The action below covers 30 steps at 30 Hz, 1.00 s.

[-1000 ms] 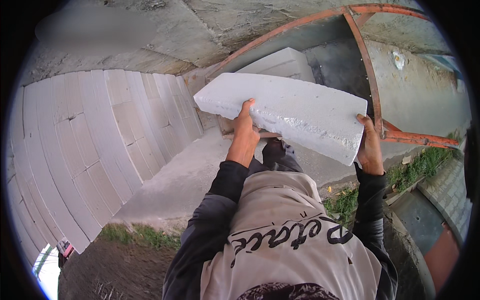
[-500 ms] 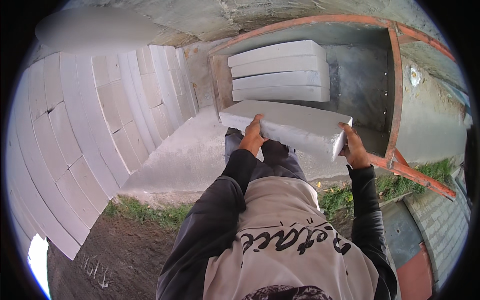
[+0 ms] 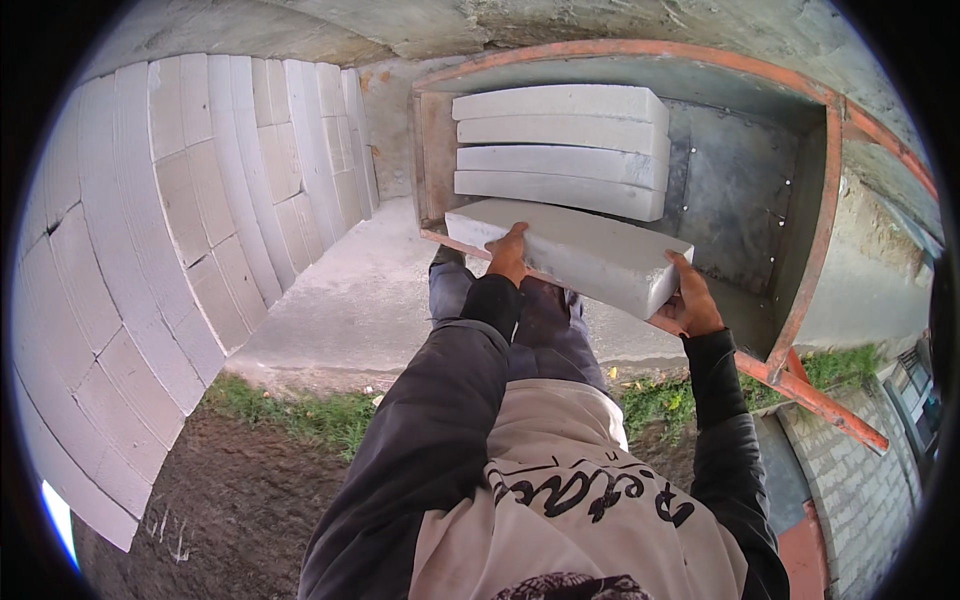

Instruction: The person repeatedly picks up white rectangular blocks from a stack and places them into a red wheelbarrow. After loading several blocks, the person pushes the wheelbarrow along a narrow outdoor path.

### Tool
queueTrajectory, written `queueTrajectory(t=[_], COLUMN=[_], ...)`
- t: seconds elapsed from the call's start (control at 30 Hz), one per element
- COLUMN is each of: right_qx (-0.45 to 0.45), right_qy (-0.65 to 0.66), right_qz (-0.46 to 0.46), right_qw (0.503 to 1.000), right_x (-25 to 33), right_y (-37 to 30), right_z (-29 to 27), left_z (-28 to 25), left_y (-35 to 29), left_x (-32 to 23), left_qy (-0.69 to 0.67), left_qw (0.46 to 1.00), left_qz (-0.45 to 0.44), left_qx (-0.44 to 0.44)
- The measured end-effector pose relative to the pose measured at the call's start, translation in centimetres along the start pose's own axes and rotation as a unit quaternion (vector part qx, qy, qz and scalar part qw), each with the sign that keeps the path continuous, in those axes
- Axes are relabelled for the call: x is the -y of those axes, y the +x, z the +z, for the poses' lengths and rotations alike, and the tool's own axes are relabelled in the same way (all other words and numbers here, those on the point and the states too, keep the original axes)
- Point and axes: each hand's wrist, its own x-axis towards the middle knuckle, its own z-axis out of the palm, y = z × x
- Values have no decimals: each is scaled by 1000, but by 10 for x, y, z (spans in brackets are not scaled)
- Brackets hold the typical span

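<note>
A wall of stacked pale-grey rectangular blocks stands left of a grey sheet-metal bin with an orange-red frame, where four white oblong blocks lie toward the far left corner. At the bin's near edge, left end by the near left corner, is a white, rough-ended oblong block, probably stiff, hefty and brittle-cornered, best held near both ends. The left hand grips its near long side; the right hand clasps its right end.

The block looks matt, the bin metallic.
</note>
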Motion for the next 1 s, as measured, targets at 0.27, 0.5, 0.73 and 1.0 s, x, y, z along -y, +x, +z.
queueTrajectory(t=[0.27, 0.5, 0.73, 1.0], right_qx=[5, 1, -129, -164], right_qy=[-88, -104, -135, -467], right_qz=[51, 87, 55, -161], right_qw=[995, 991, 981, 854], right_x=[-1, -20, -25, -38], right_y=[62, 108, 147, 154], right_z=[11, 28, 28, -22], left_z=[0, -17, 6, -101], left_y=[59, 77, 62, 56], left_x=[-11, -11, 11, -3], left_qy=[43, -1, 255, 294], left_qw=[998, 1000, 927, 909], left_qz=[-20, -5, 264, 287], left_qx=[-45, 12, -81, -69])
